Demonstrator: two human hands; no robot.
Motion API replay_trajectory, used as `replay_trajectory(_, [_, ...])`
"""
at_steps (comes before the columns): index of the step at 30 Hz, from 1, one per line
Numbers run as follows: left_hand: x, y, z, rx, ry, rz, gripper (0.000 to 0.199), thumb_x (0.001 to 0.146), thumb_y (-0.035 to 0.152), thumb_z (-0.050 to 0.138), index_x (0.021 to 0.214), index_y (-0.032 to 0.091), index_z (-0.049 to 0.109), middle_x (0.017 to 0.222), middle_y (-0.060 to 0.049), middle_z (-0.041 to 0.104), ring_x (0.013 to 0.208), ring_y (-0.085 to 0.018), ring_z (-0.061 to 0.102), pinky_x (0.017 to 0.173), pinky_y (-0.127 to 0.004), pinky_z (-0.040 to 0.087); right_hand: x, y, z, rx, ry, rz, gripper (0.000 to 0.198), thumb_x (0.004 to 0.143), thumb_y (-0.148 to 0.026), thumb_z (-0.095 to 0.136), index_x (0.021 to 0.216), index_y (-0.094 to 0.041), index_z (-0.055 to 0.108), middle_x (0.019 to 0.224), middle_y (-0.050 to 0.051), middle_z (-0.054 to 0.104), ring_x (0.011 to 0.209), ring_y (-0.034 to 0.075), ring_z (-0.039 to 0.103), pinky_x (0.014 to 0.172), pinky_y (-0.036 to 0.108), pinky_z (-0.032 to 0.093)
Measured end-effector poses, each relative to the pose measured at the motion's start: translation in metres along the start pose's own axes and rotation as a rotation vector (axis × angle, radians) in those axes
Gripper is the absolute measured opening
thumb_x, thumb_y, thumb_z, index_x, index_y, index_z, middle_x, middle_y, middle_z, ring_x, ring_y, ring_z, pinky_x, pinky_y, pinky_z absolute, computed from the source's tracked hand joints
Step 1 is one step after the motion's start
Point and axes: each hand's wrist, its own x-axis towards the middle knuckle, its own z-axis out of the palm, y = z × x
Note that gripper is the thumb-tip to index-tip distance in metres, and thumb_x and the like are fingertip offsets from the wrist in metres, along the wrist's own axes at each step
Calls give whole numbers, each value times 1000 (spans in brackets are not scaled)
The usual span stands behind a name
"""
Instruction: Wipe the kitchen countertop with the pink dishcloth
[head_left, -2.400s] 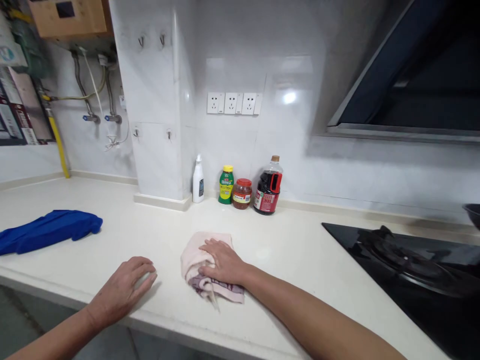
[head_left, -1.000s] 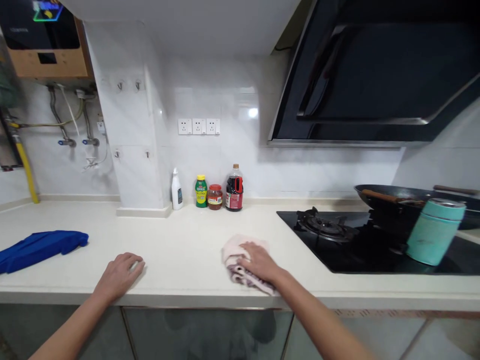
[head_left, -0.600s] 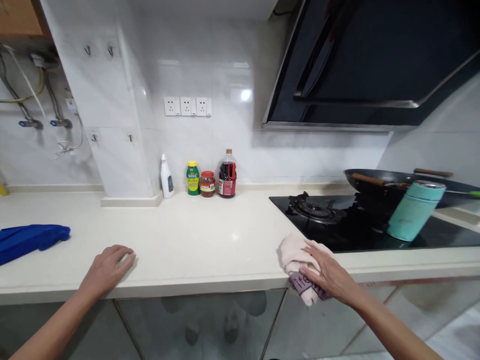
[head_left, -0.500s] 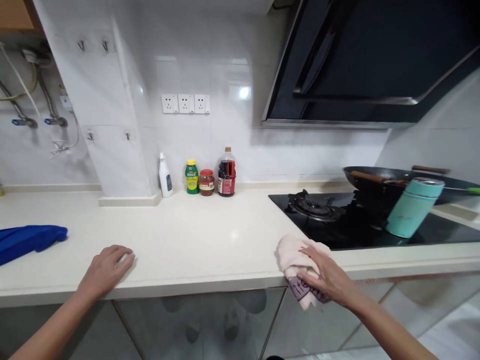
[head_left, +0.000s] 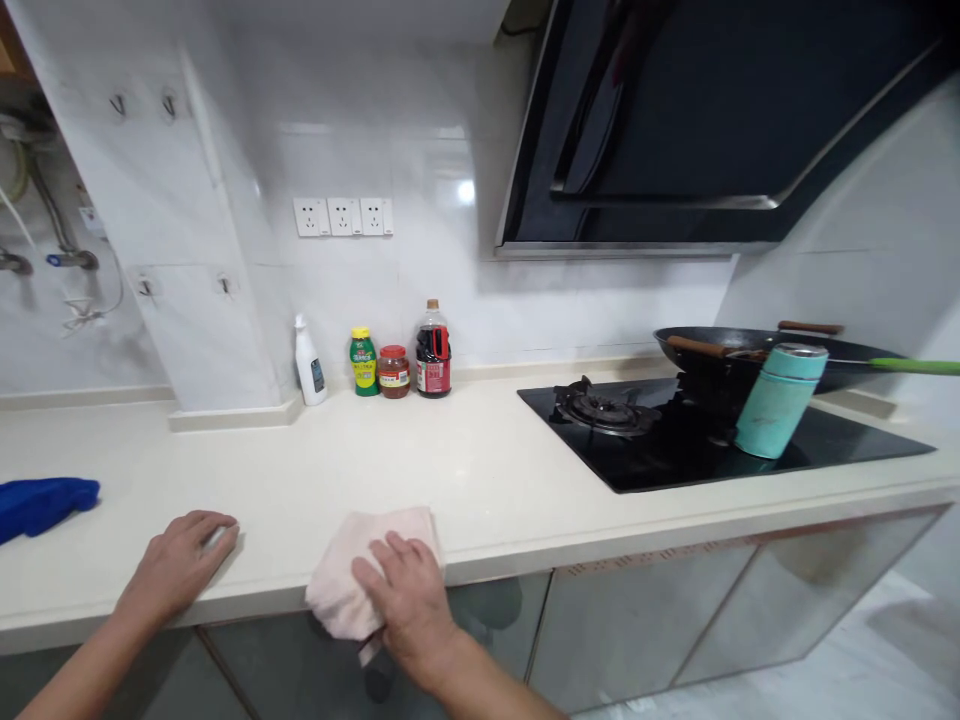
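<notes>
A smooth, cream-white countertop (head_left: 472, 480) bears a black glass hob (head_left: 652, 466) towards its right end. A pale pink fabric cloth (head_left: 352, 550) droops over the front edge; the right hand (head_left: 416, 605) lies on it, fingers parted. Further left, the left hand (head_left: 174, 562) rests by that edge, fingers loosely bent.

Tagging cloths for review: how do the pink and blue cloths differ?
The pink cloth is pale, the blue cloth vivid. The right hand rests on the pink cloth; no hand touches the blue cloth. The pink cloth overhangs the counter's edge; the blue cloth lies farther back. Both are fabric.
</notes>
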Motion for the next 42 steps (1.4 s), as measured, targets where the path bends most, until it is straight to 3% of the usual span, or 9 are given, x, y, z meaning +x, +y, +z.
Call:
replay_trajectory(3, [3,-4,1,1,6,-33,49,88,53,37,103,25,75,120,-6,74,118,-28,62,103,-39,46,6,-6,3,-14,107,-66,34,99,-31,58,132,-26,57,129,7,67,122,29,58,94,45,49])
replay_trajectory(7, [5,-7,1,4,-9,-36,52,88,55,36,102,25,75,120,-7,74,118,-28,62,105,-39,45,-13,23,-21,-58,160,-143,29,104,-23,47,130,-25,59,127,3,67,126,25,55,99,41,45])
replay_trajectory(12, [6,-9,1,35,-19,-34,54,88,58,34,103,26,75,120,-7,73,118,-27,63,105,-37,45,-63,88,-71,-182,163,-81,35,101,-13,45,133,-22,59,130,7,66,133,24,51,111,42,36])
replay_trajectory(18, [5,-5,-3,32,-25,-25,55,88,59,35,103,25,75,120,-6,74,117,-28,63,104,-38,46,-136,188,-144,-311,40,19,46,100,-10,44,145,-18,47,131,12,65,136,25,50,117,46,33])
replay_trajectory(22, [4,-1,-7,8,-38,-24,56,87,59,36,105,22,75,121,-9,73,118,-29,62,104,-39,45,-181,252,-190,-379,8,97,52,99,-19,47,150,-18,38,135,16,61,136,31,50,115,55,36])
replay_trajectory(25, [3,1,-9,-3,-55,-31,58,87,59,35,106,22,75,122,-9,72,119,-30,62,104,-40,45,-198,275,-209,-396,-8,128,57,97,-33,54,149,-15,38,136,20,58,135,36,50,113,60,38])
replay_trajectory(29, [2,3,-9,-14,-55,-27,57,87,60,35,104,23,76,122,-9,72,118,-30,62,104,-40,45,-198,271,-210,-430,-9,185,68,91,-47,60,146,-14,40,138,23,55,134,41,48,112,62,38])
replay_trajectory(34, [3,0,-7,-10,-51,-48,56,88,60,37,106,25,76,123,-7,73,120,-29,60,103,-40,45,-175,230,-189,-436,-25,226,63,87,-33,60,144,-14,41,138,21,56,135,39,48,111,58,38])
replay_trajectory(42, [1,4,-7,-22,1,-38,49,88,56,40,100,26,77,116,-3,75,115,-28,63,100,-37,46,-84,105,-93,-281,73,140,48,89,-7,48,134,-19,54,131,13,65,131,28,53,111,48,37])
